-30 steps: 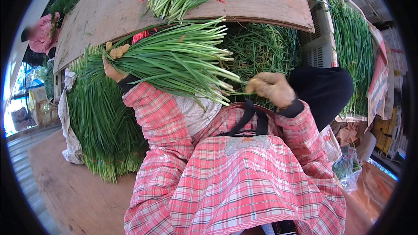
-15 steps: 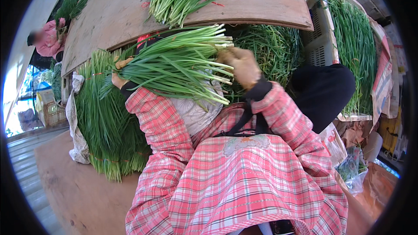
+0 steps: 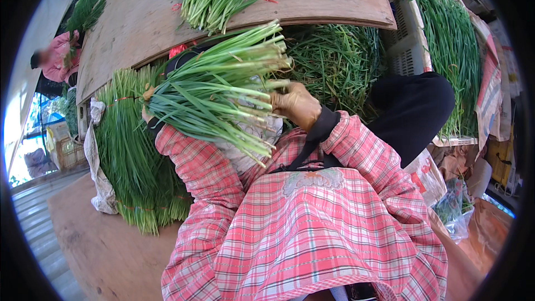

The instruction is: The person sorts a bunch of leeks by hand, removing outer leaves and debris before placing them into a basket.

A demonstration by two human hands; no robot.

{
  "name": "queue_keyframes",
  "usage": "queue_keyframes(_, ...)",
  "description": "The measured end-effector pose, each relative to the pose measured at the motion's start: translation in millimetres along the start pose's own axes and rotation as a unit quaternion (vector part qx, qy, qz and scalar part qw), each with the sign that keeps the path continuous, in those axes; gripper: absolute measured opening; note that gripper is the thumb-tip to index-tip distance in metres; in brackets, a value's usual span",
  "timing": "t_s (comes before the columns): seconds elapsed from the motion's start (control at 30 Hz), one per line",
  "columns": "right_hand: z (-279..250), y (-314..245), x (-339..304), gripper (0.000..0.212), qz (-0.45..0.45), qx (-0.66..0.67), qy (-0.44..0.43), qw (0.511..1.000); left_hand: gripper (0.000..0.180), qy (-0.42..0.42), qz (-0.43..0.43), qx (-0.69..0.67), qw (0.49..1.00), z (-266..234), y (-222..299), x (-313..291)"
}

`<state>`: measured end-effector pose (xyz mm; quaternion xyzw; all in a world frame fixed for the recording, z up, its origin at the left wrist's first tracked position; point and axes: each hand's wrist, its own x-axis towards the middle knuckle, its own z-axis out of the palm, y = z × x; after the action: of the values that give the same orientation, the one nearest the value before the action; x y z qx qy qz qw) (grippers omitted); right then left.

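Observation:
A fanned bunch of chives [image 3: 217,89] lies across the front of my body, with its pale stalk ends to the right. My left hand [image 3: 148,99] is closed around the leafy end; the leaves hide most of its fingers. At the stalk ends, my right hand [image 3: 300,104] has its fingers curled and pinched on chive stalks. Just below the left hand stands a thick stack of long chives [image 3: 131,150] tied with red bands. A heap of loose green trimmings [image 3: 337,67] lies beyond my right hand.
Another chive bunch [image 3: 223,0] rests on a wooden board [image 3: 134,22] ahead. At right, a pale plastic crate [image 3: 409,50] is packed with chives. My bent knee [image 3: 418,111] sits between it and me. A person in pink [image 3: 58,61] is at far left.
The chive stalks have spread wider, and their lower ends hang further down. My right hand has shifted slightly left and down at the stalk ends. My left hand keeps its hold.

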<state>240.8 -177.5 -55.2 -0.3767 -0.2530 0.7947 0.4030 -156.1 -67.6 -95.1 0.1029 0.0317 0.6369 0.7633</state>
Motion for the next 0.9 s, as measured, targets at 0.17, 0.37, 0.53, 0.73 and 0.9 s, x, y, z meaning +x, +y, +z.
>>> queue_keyframes(0.17, -53.3, -28.3, -30.8, 0.024, -0.050, 0.034, -0.005, 0.998, 0.023, -0.011, 0.010, 0.008, 1.000, -3.7, -2.6, -9.9)
queue_keyframes(0.37, -116.6, -36.1, -63.5, 0.038, -0.125, -0.757, 0.200, 0.610, 0.021, -0.013, 0.005, 0.012, 1.000, -6.9, -1.3, -11.5)
queue_keyframes(0.53, -11.8, -19.3, -25.9, 0.048, -0.076, -0.263, -0.022, 0.961, 0.019, -0.001, 0.010, 0.052, 0.999, -11.5, -0.9, -6.8)
queue_keyframes(0.73, -14.2, -29.1, -22.2, 0.016, -0.092, -0.045, 0.035, 0.994, 0.017, 0.038, -0.026, -0.217, 0.975, 7.5, -17.3, -4.8)
queue_keyframes(0.9, -91.5, -57.0, -60.6, 0.026, -0.069, -0.641, 0.164, 0.746, 0.014, -0.011, -0.088, -0.064, 0.994, -7.7, -4.1, -18.2)
